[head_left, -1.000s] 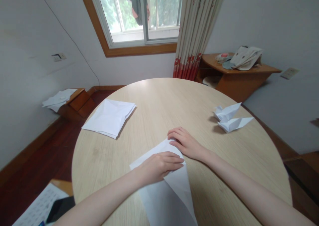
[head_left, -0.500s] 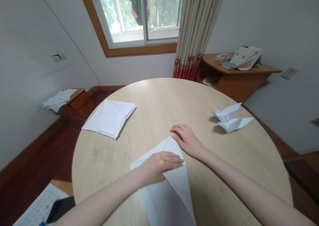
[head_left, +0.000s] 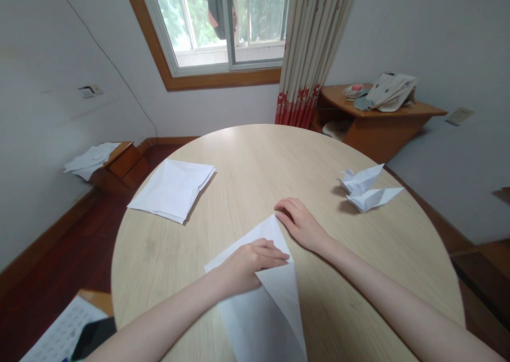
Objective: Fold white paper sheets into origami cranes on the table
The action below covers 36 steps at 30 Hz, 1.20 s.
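In front of me a sheet of white paper [head_left: 266, 319] lies on the round table, with a folded flap [head_left: 279, 293] along its right side. My left hand [head_left: 255, 263] rests flat across the paper, fingers stretched toward its right edge and pressing on it. At the paper's far corner is my right hand [head_left: 297, 221], its fingers loosely curved and apart, one fingertip close against that corner. Whether this fingertip touches the paper, I cannot tell. Two folded white paper figures [head_left: 362, 178] with pointed ends stand to the right on the table.
A stack of white paper sheets [head_left: 173, 189] lies at the left of the pale wooden table [head_left: 247, 154]. Low at the left, a printed sheet [head_left: 66, 325] and a dark phone-like object [head_left: 93, 335] sit beside the table. A corner desk [head_left: 394, 115] holds a cloth bag [head_left: 392, 92].
My left hand has shifted slightly, and the paper's lower right edge has moved a little left. The right hand stays by the far corner. The whole view has drifted slightly.
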Tool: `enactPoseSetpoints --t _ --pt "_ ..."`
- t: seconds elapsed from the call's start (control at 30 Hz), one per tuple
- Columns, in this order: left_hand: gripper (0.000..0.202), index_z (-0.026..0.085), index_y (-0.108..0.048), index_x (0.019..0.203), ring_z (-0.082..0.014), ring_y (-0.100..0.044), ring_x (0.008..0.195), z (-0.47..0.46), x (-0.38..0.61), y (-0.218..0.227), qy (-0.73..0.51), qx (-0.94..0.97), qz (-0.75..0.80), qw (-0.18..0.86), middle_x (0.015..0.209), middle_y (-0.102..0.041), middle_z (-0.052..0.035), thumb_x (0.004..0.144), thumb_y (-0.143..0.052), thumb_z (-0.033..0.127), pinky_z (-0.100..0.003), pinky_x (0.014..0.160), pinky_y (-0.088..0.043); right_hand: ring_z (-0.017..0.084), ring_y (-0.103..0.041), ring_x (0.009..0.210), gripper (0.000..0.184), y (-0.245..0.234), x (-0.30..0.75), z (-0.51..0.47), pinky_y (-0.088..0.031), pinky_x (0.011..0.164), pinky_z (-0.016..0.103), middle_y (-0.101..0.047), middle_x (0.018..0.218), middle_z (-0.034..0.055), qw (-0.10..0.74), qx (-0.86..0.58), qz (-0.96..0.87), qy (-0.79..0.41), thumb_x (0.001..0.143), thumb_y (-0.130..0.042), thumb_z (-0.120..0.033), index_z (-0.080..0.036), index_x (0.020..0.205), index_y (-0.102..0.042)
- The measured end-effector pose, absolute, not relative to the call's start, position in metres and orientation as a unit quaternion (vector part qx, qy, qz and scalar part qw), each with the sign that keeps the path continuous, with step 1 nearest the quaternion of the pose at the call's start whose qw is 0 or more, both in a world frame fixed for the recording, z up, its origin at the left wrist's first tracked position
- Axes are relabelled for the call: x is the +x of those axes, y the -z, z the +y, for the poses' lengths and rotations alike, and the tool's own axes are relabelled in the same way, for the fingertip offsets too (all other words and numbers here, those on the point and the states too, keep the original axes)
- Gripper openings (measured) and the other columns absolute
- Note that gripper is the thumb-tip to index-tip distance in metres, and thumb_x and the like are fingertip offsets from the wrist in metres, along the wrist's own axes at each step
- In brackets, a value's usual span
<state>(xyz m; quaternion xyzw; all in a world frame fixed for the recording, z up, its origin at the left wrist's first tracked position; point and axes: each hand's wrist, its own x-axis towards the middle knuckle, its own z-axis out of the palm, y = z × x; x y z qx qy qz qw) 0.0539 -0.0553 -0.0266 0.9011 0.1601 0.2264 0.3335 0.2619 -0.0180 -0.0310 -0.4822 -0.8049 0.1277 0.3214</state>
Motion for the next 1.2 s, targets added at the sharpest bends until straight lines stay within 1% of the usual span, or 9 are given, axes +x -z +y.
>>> enactPoseSetpoints --t 0.13,0.23,0.33,0.5,0.63,0.8,1.0,1.13,1.2 --pt "0.027 0.02 -0.067 0.106 -0.0173 -0.065 0.104 -0.054 0.053 0.026 -0.232 0.905 0.16 0.318 0.113 -0.07 -0.0064 0.085 -0.054 0.012 -0.037 0.104 -0.041 0.02 -0.057 0.081 0.025 0.008 0.267 -0.025 -0.042 0.072 0.031 -0.063 0.087 0.0085 0.184 -0.467 -0.857 -0.116 0.096 -0.037 -0.026 -0.017 0.087 -0.059" --pt "0.023 0.018 -0.068 0.102 -0.0166 -0.066 0.1 -0.053 0.052 0.024 -0.236 0.911 0.158 0.299 0.108 -0.071 -0.0059 0.085 -0.054 0.012 -0.036 0.103 -0.041 0.017 -0.055 0.067 0.032 -0.01 0.27 -0.034 -0.033 0.059 0.027 -0.064 0.074 0.0052 0.063 -0.49 -0.86 -0.131 0.095 -0.041 -0.03 -0.018 0.072 -0.06" --pt "0.02 0.018 -0.068 0.098 -0.0162 -0.066 0.096 -0.054 0.051 0.022 -0.239 0.915 0.161 0.283 0.104 -0.072 -0.0047 0.085 -0.054 0.013 -0.034 0.1 -0.044 0.012 -0.046 0.053 0.035 -0.021 0.268 -0.043 -0.022 0.051 0.027 -0.056 0.057 0.0011 -0.008 -0.497 -0.851 -0.167 0.09 -0.047 -0.029 -0.018 0.058 -0.056" --pt "0.018 0.018 -0.067 0.096 -0.0169 -0.064 0.093 -0.054 0.051 0.022 -0.222 0.925 0.174 0.254 0.1 -0.071 -0.0046 0.086 -0.052 0.014 -0.034 0.094 -0.047 0.008 -0.025 0.045 0.034 -0.026 0.265 -0.051 -0.017 0.048 0.027 -0.03 0.044 -0.0059 -0.038 -0.47 -0.85 -0.234 0.077 -0.054 -0.023 -0.018 0.047 -0.038" --pt "0.018 0.018 -0.067 0.094 -0.017 -0.064 0.09 -0.055 0.052 0.022 -0.212 0.928 0.189 0.239 0.097 -0.071 -0.0056 0.088 -0.051 0.014 -0.03 0.083 -0.051 0.009 -0.021 0.045 0.033 -0.028 0.265 -0.054 -0.017 0.047 0.026 -0.024 0.045 -0.0065 -0.047 -0.462 -0.851 -0.247 0.073 -0.054 -0.02 -0.018 0.047 -0.035" --pt "0.026 0.016 -0.066 0.09 -0.0149 -0.062 0.086 -0.056 0.056 0.021 -0.229 0.923 0.213 0.224 0.09 -0.07 -0.0049 0.095 -0.041 0.014 -0.026 0.077 -0.05 0.009 -0.021 0.046 0.031 -0.031 0.265 -0.056 -0.017 0.048 0.026 -0.028 0.045 -0.006 -0.055 -0.463 -0.853 -0.236 0.072 -0.053 -0.02 -0.018 0.046 -0.037" --pt "0.027 0.015 -0.063 0.095 -0.0162 -0.06 0.079 -0.056 0.06 0.022 -0.241 0.917 0.25 0.193 0.083 -0.067 -0.0059 0.098 -0.037 0.021 -0.027 0.071 -0.05 0.01 -0.025 0.044 0.024 -0.029 0.263 -0.06 -0.017 0.048 0.028 -0.041 0.044 -0.0036 -0.059 -0.478 -0.854 -0.199 0.068 -0.051 -0.014 -0.019 0.045 -0.048" --pt "0.027 0.016 -0.065 0.088 -0.018 -0.062 0.089 -0.056 0.059 0.026 -0.262 0.921 0.245 0.155 0.095 -0.067 -0.0079 0.097 -0.042 0.025 -0.03 0.079 -0.052 0.01 -0.024 0.042 0.023 -0.031 0.26 -0.062 -0.016 0.046 0.028 -0.044 0.041 -0.0031 -0.061 -0.48 -0.855 -0.188 0.064 -0.052 -0.011 -0.019 0.043 -0.051" --pt "0.024 0.016 -0.066 0.089 -0.0194 -0.062 0.096 -0.056 0.059 0.029 -0.28 0.916 0.254 0.135 0.1 -0.068 -0.0081 0.096 -0.045 0.028 -0.032 0.084 -0.052 0.009 -0.026 0.042 0.022 -0.032 0.258 -0.062 -0.017 0.046 0.028 -0.046 0.041 -0.0027 -0.062 -0.482 -0.853 -0.188 0.064 -0.053 -0.011 -0.019 0.043 -0.052"
